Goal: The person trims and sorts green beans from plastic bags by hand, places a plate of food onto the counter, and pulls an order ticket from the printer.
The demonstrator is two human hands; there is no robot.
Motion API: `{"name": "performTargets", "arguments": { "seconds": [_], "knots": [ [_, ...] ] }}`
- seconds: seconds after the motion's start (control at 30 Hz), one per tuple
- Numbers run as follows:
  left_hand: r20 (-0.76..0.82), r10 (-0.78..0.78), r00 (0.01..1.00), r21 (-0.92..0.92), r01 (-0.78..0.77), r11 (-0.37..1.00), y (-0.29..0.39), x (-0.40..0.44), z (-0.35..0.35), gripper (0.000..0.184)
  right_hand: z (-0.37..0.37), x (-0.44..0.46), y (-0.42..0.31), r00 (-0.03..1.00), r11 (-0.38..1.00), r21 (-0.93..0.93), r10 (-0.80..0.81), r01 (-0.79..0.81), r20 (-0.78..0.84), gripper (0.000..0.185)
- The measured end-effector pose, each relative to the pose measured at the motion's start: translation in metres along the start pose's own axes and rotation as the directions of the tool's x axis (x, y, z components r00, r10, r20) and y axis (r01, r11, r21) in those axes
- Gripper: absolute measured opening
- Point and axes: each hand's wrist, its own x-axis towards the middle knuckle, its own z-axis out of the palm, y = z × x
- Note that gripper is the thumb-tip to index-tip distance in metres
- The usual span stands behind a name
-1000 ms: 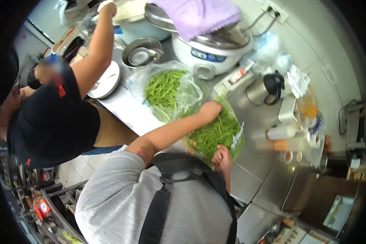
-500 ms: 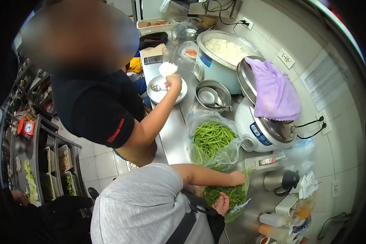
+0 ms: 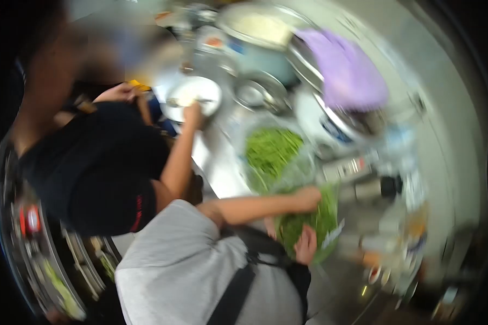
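Note:
Motion blur softens the view. My left hand [image 3: 308,199] reaches over the upper part of an open plastic bag of thin green stalks [image 3: 324,215]; its fingers are smeared and hidden. By the near side of that bag is my right hand [image 3: 306,245], fingers drawn together; anything between them is too blurred to make out. A second clear bag, with thicker cut green beans [image 3: 274,150], lies just beyond my left forearm. Both bags rest on the steel counter [image 3: 218,162].
A co-worker in black [image 3: 108,162] stands at left, one hand at a white plate [image 3: 210,89]. Behind are metal bowls [image 3: 255,93], a rice pot [image 3: 263,54] and a cooker under a purple towel [image 3: 347,73]. A thermos [image 3: 371,188] and bottles are at right.
The view has swung between frames. The co-worker's hand has come down from holding up rice to the plate. My hands stay at the same bag, with slightly shifted fingers.

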Motion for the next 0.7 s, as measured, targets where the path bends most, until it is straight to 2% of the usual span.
{"name": "performTargets", "arguments": {
  "seconds": [0.03,0.07,0.1,0.13,0.17,0.23,0.33,0.37,0.57,0.7],
  "knots": [
    [0.041,0.044,0.998,-0.106,-0.040,0.994,-0.006,-0.006,-0.004,0.023,0.009,-0.008,-0.003,0.992,0.997,-0.032,-0.076,0.073,-0.104,0.025],
    [-0.014,0.070,0.997,-0.149,-0.071,0.986,-0.011,-0.015,-0.007,0.030,0.010,-0.015,-0.012,0.989,0.992,-0.019,-0.123,0.122,-0.087,0.029],
    [0.069,-0.040,0.997,-0.239,0.055,0.969,0.007,-0.029,-0.042,0.034,0.004,-0.007,0.003,0.954,0.962,-0.131,-0.257,0.238,-0.154,0.034],
    [0.163,-0.126,0.978,-0.348,0.177,0.921,0.005,-0.038,-0.053,0.035,0.001,-0.011,-0.001,0.944,0.958,-0.171,-0.263,0.231,-0.198,0.036],
    [0.236,-0.134,0.962,-0.542,0.245,0.804,-0.005,-0.047,-0.055,0.034,-0.001,-0.014,-0.007,0.936,0.952,-0.212,-0.269,0.222,-0.226,0.038],
    [0.286,-0.156,0.946,-0.698,0.317,0.643,-0.007,-0.063,-0.071,0.035,-0.007,-0.014,-0.010,0.922,0.931,-0.267,-0.314,0.251,-0.227,0.041],
    [0.336,-0.154,0.929,-0.760,0.364,0.538,-0.006,-0.074,-0.088,0.036,-0.005,-0.013,-0.021,0.921,0.911,-0.320,-0.334,0.260,-0.202,0.042],
    [0.336,-0.159,0.928,-0.755,0.366,0.544,-0.002,-0.076,-0.094,0.035,-0.001,-0.013,-0.028,0.909,0.881,-0.382,-0.370,0.279,-0.191,0.041],
    [0.325,-0.091,0.941,-0.751,0.315,0.580,0.011,-0.077,-0.106,0.034,0.017,-0.005,-0.058,0.922,0.853,-0.453,-0.359,0.260,-0.146,0.037],
    [0.287,-0.046,0.957,-0.680,0.237,0.694,0.004,-0.076,-0.099,0.031,0.015,0.001,-0.060,0.940,0.784,-0.557,-0.341,0.273,-0.019,0.025]
  ]
}}
